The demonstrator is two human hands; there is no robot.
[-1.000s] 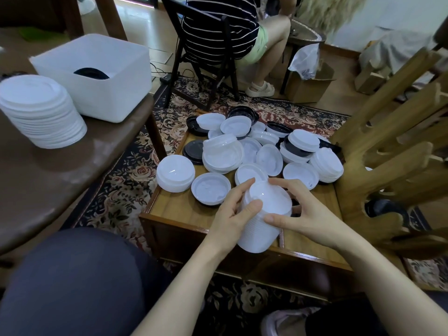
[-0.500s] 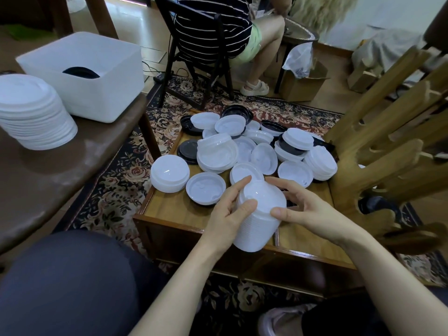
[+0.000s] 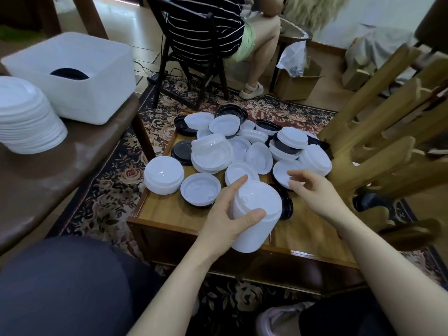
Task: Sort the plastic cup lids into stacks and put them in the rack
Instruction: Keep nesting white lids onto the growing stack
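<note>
At six o'clock on the low wooden table [image 3: 169,214], my left hand [image 3: 225,219] now grips the tall stack of white lids [image 3: 254,219] alone, thumb across its front and fingers curled behind. My right hand [image 3: 312,192] has let go of the stack and hovers loosely spread, holding nothing, toward two o'clock over the loose lids [image 3: 242,151]. I judge the stack squared up and another white lid next; the wooden rack [image 3: 378,151] waits at three o'clock.
</note>
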